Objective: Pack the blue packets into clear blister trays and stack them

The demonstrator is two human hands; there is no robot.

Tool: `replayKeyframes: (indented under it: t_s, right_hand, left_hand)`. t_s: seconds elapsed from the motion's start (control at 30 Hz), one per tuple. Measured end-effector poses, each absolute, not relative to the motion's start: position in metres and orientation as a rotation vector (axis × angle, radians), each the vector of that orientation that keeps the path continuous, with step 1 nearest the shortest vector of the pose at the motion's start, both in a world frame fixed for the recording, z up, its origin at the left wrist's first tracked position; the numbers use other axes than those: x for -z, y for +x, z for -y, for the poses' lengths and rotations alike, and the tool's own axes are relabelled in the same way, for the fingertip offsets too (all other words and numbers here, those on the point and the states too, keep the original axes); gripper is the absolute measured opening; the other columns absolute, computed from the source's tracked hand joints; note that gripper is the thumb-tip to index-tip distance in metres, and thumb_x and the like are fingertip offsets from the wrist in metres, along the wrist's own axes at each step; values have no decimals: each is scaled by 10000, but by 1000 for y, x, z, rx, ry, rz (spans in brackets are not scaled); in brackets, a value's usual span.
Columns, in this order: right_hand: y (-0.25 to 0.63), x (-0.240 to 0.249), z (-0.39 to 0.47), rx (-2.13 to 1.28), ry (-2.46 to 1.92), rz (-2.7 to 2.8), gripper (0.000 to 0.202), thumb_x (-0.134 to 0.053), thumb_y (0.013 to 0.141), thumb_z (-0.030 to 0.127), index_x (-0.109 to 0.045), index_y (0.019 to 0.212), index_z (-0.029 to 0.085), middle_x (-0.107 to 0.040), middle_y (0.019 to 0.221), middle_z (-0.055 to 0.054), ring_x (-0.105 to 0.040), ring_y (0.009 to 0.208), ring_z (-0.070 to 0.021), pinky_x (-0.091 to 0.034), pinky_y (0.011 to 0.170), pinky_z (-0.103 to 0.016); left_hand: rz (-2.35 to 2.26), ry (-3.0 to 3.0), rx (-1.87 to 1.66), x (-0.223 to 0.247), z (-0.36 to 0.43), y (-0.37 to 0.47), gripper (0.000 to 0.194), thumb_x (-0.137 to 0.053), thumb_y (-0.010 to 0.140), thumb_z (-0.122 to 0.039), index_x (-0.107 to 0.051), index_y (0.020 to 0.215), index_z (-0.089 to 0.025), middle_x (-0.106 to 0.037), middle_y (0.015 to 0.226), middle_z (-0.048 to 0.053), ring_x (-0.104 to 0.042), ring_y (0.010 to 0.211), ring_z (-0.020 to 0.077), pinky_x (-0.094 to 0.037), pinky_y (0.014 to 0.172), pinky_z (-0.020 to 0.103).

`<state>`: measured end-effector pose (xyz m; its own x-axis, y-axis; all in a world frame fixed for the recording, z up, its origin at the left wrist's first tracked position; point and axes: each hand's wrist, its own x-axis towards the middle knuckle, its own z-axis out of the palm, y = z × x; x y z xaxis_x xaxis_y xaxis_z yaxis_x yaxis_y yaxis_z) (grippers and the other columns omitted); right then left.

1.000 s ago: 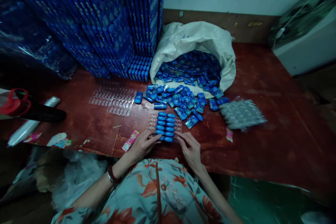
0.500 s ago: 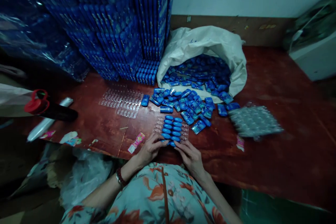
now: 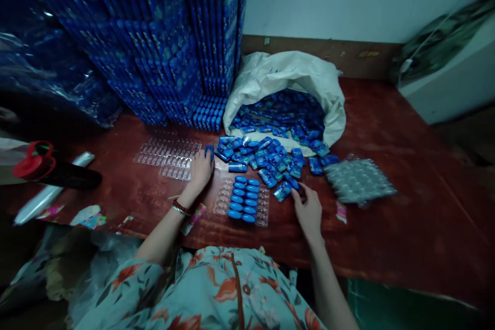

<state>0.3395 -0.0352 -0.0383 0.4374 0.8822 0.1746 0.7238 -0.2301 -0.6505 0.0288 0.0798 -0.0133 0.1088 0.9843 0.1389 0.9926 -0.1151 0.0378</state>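
Note:
In the head view a clear plastic tray (image 3: 263, 206) lies near the table's front edge, with two columns of small blue cases standing on edge in its middle and bare slots at both sides. My left hand (image 3: 201, 170) reaches up past the tray's left side, its fingers closed round a single blue case (image 3: 209, 151), partly covered. Right of the tray, my right hand (image 3: 308, 212) pinches another blue case (image 3: 291, 181) at the near edge of the loose pile (image 3: 273, 157) between thumb and fingers.
Behind the pile a white sack (image 3: 328, 77) spills blue cases. Filled blue packs (image 3: 162, 51) are stacked high at the back left. Empty clear trays (image 3: 170, 154) lie at left, a tray stack (image 3: 359, 180) at right. A red-lidded bottle (image 3: 58, 170) lies far left.
Both hands have left the near end of the tray's blue columns. My left hand moved up and left to a lone case; my right moved right to the pile. The camera view shifted.

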Motion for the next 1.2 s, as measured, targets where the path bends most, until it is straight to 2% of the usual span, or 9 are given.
replayKeyframes:
  t_s: [0.17, 0.3, 0.43, 0.5, 0.6, 0.77, 0.9, 1.03, 1.2]
  right_hand:
    - [329, 30, 23, -244, -2204, 1463, 589, -441, 825, 575, -507, 1232, 154, -537, 1003, -126, -573, 717, -212, -424, 570, -303]
    - [323, 18, 31, -169, -2254, 1534, 563, -481, 838, 502, -450, 1291, 169, -512, 1042, -130, -582, 710, -205, -389, 504, -277]
    - [327, 13, 38, -108, -2091, 1752, 370, -429, 860, 203, -552, 1207, 239, -511, 1113, -98, -561, 799, -189, -432, 564, -275]
    - [333, 16, 36, -155, -1958, 2027, 504, -413, 770, 31, -598, 1162, 286, -512, 1191, -74, -533, 885, -203, -463, 638, -296]
    - [344, 23, 30, -232, -1873, 2317, 644, -406, 691, -51, -593, 1184, 317, -497, 1273, -57, -507, 920, -222, -482, 698, -338]
    - [358, 32, 41, -280, -1859, 2271, 484, -407, 824, 104, -508, 1274, 251, -546, 1145, -92, -549, 942, -220, -503, 749, -344]
    - [357, 38, 64, -383, -1804, 2012, 356, -404, 888, 257, -502, 1226, 204, -592, 1062, -89, -575, 952, -218, -487, 833, -368]
    - [345, 42, 79, -547, -1852, 1677, 364, -454, 875, 429, -528, 1117, 167, -625, 832, -54, -585, 662, -177, -499, 656, -317]
    - [333, 33, 78, -594, -1863, 1518, 434, -474, 844, 490, -568, 1111, 162, -596, 699, -16, -531, 565, -148, -468, 582, -279]
  left_hand:
    - [1967, -2407, 269, 24, -61, 29, 359, -415, 855, -143, -484, 1195, -48, -544, 958, 166, -533, 888, 266, -451, 759, 372]
    - [1944, -2642, 603, 34, -22, 11, 469, -434, 842, -133, -405, 1310, -141, -519, 1032, 117, -538, 911, 208, -467, 801, 335]
    - [2138, -2653, 955, 34, 20, -2, 367, -409, 905, -237, -472, 1264, -188, -546, 1035, 90, -569, 895, 183, -483, 812, 320]
    - [2257, -2541, 1094, 30, 33, -6, 337, -436, 903, -286, -508, 1220, -195, -570, 1004, 77, -577, 888, 188, -488, 822, 336]
    - [2356, -2461, 1175, 27, 40, -9, 307, -489, 875, -318, -561, 1147, -195, -565, 974, 66, -581, 851, 184, -505, 803, 346]
    - [2178, -2641, 1172, 33, 45, -15, 299, -545, 823, -245, -598, 1116, -214, -508, 1109, 85, -561, 1004, 209, -496, 881, 369]
    - [2121, -2632, 1184, 33, 49, -16, 259, -491, 868, -252, -603, 1099, -218, -562, 1039, 73, -585, 932, 192, -511, 829, 342]
    - [2188, -2536, 1289, 24, 43, -16, 217, -497, 882, -322, -619, 999, -186, -620, 914, 59, -601, 844, 183, -509, 773, 318]
    - [2178, -2541, 1430, 11, 24, -6, 216, -513, 883, -335, -615, 987, -176, -648, 911, 52, -611, 836, 171, -510, 727, 281]
